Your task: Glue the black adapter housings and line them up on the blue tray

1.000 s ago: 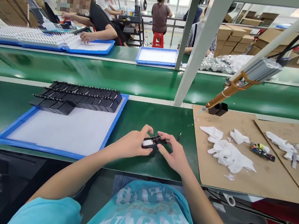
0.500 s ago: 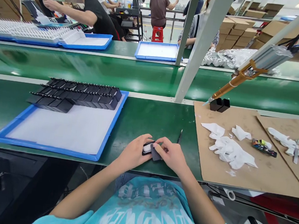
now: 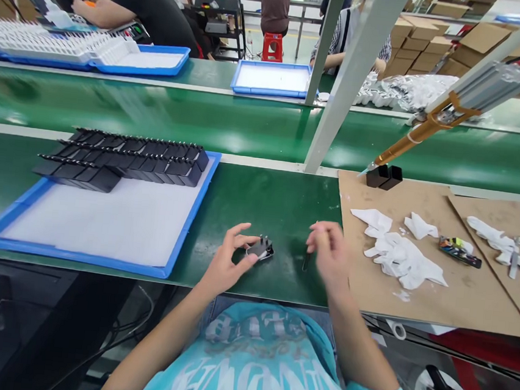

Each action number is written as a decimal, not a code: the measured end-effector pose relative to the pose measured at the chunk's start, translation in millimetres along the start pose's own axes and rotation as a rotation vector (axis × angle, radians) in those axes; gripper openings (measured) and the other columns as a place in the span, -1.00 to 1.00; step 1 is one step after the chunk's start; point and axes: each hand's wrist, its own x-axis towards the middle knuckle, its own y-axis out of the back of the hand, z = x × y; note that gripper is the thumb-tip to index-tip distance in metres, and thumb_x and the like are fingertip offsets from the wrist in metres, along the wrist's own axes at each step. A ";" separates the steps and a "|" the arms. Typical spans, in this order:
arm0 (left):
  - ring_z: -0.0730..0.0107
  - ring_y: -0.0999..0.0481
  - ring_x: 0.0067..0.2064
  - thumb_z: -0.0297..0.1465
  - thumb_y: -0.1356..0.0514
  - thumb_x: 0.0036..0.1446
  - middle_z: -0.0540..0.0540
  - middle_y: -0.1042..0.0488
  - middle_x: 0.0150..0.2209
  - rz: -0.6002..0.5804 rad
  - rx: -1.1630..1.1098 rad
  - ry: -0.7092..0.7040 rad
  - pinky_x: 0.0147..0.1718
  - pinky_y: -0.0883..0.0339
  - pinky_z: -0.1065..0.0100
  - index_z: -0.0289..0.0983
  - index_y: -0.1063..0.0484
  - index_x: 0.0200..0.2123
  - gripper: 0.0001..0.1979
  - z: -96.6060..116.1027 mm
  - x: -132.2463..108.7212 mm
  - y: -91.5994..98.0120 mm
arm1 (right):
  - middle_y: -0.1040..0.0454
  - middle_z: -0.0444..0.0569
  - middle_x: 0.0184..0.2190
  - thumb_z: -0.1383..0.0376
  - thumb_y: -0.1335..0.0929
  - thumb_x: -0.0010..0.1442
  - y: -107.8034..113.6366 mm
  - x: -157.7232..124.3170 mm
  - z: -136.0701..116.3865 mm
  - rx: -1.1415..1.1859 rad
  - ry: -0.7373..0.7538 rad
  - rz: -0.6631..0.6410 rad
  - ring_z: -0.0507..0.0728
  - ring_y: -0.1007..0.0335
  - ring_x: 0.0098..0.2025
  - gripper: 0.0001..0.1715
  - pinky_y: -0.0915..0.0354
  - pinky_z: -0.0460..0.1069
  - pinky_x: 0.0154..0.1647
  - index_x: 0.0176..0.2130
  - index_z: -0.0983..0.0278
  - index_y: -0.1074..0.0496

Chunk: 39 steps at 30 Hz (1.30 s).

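Note:
My left hand (image 3: 226,259) grips a small black plug adapter (image 3: 263,248) between thumb and fingers, low over the green bench in front of me. Short prongs stick up from the adapter, and a pale strip shows along its near side. To the right, my right hand (image 3: 330,251) is closed in a pinch, slightly smeared by motion. A thin dark pen-like tool (image 3: 306,261) points down from its fingertips; its exact kind is not clear.
A blue-rimmed tray (image 3: 171,260) on the left holds rows of black adapters (image 3: 130,158). On the right, cardboard (image 3: 387,302) carries crumpled white wipes (image 3: 401,261), two black housings (image 3: 384,177) and a multicoloured item (image 3: 459,251). An orange dispenser (image 3: 413,136) hangs above; a metal post (image 3: 339,86) rises behind.
My right hand has left the adapter, moved right and taken hold of the thin dark tool. The adapter stays in my left hand, its prongs now showing upward.

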 end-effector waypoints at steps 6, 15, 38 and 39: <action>0.34 -0.60 -0.22 -0.20 -0.11 0.28 -0.18 -0.55 0.00 0.202 -0.115 0.088 -0.19 -0.50 0.25 -0.18 -0.28 0.05 -0.67 -4.8 8.0 -0.1 | -0.37 0.07 0.00 0.25 -0.37 0.19 66.5 77.6 -5.7 0.197 0.290 0.532 0.16 -0.40 0.00 -0.64 -0.40 0.10 -0.09 -0.02 0.17 -0.28; 0.23 -0.56 0.02 -0.34 -0.09 0.25 -0.10 -0.56 0.02 0.099 0.200 -0.070 0.05 -0.43 0.17 -0.15 -0.41 0.07 -0.67 3.0 -10.3 -7.6 | -0.01 -0.01 0.35 -0.03 -0.30 0.23 101.3 152.2 4.2 0.219 0.047 0.226 0.29 -0.21 0.28 -0.27 -0.32 0.39 0.11 0.25 -0.12 0.10; 0.47 -0.42 -0.53 -0.23 -0.25 0.13 0.01 -0.51 -0.37 0.164 0.438 -0.043 -0.50 -0.33 0.43 -0.23 -0.32 -0.07 -0.66 10.7 -13.7 -21.8 | -0.43 -0.14 -0.23 -0.14 -0.32 0.16 -46.2 9.1 -73.8 0.804 0.167 -0.097 -0.10 -0.22 -0.64 -0.49 -0.14 -0.08 -0.64 -0.03 0.09 -0.33; 0.48 -0.40 -0.55 -0.23 -0.26 0.11 0.03 -0.49 -0.40 0.171 0.422 -0.028 -0.52 -0.31 0.44 -0.23 -0.32 -0.09 -0.66 12.3 -14.1 -21.3 | -0.43 -0.14 -0.23 -0.14 -0.32 0.15 -48.0 8.6 -74.3 0.819 0.159 -0.092 -0.10 -0.22 -0.65 -0.48 -0.13 -0.09 -0.65 -0.03 0.09 -0.32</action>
